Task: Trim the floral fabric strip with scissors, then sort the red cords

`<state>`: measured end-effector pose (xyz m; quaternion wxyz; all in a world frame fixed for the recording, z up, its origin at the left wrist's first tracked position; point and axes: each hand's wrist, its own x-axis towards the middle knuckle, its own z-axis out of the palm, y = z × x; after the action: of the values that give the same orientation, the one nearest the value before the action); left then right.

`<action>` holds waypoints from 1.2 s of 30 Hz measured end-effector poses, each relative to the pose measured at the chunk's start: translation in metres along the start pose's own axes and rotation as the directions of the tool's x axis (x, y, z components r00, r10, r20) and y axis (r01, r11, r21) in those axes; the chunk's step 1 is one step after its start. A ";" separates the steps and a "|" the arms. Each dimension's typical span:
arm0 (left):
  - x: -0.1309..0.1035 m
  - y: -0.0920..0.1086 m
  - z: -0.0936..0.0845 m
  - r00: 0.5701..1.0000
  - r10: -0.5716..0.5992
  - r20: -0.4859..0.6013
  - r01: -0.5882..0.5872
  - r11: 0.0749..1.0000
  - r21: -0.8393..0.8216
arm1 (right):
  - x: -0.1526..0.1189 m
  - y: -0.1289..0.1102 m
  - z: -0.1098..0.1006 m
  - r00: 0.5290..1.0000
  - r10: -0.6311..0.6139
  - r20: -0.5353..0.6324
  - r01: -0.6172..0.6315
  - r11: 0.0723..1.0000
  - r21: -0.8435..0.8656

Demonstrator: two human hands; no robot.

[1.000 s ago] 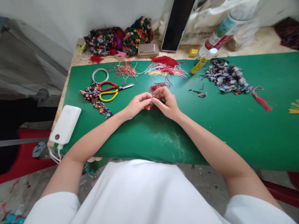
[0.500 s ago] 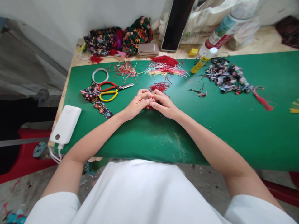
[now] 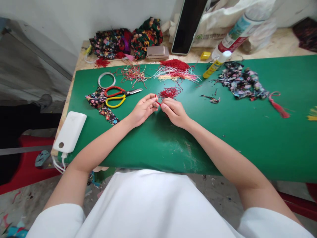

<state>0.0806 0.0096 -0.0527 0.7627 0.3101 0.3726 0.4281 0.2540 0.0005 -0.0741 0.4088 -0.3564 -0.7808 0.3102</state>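
Note:
A short red cord (image 3: pixel 158 103) spans the small gap between my hands, above the green mat (image 3: pixel 153 148). My left hand (image 3: pixel 144 109) pinches its left end, and a bit of red shows at the fingertips. The fingers of my right hand (image 3: pixel 175 112) are curled closed around the other end, most of which is hidden. Just beyond the hands lies a small pile of dark red cords (image 3: pixel 169 93). To the left of my left hand, scissors (image 3: pixel 125 93) with one red and one yellow handle rest beside a strip of floral fabric (image 3: pixel 105 110).
Behind are loose cords (image 3: pixel 133 73), a bundle of red and white threads (image 3: pixel 175 70), a glue stick (image 3: pixel 215 65) and a phone-like black panel (image 3: pixel 188 26). Floral scraps (image 3: pixel 237 81) and a pink-red tassel (image 3: pixel 278 105) lie right. A white power bank (image 3: pixel 70 132) sits at the left edge.
My hands were together with fingertips touching. They have drawn slightly apart, and the red cord now shows between them. My left palm has turned up more.

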 end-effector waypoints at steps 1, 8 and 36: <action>0.000 0.002 0.001 0.999 -0.014 -0.037 0.012 0.999 -0.045 | 0.000 0.000 0.000 1.000 0.011 0.004 -0.011 1.000 -0.005; 0.002 0.002 -0.002 0.997 -0.035 -0.073 0.027 0.994 -0.110 | 0.000 0.000 0.001 0.997 -0.048 0.063 0.055 0.992 -0.117; -0.004 0.008 0.004 0.992 -0.128 0.017 0.129 0.991 -0.031 | -0.004 0.003 -0.001 0.996 -0.094 -0.004 0.083 0.898 -0.431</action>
<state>0.0795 0.0094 -0.0426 0.7964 0.2765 0.3790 0.3817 0.2574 -0.0013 -0.0774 0.3435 -0.4058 -0.8402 0.1067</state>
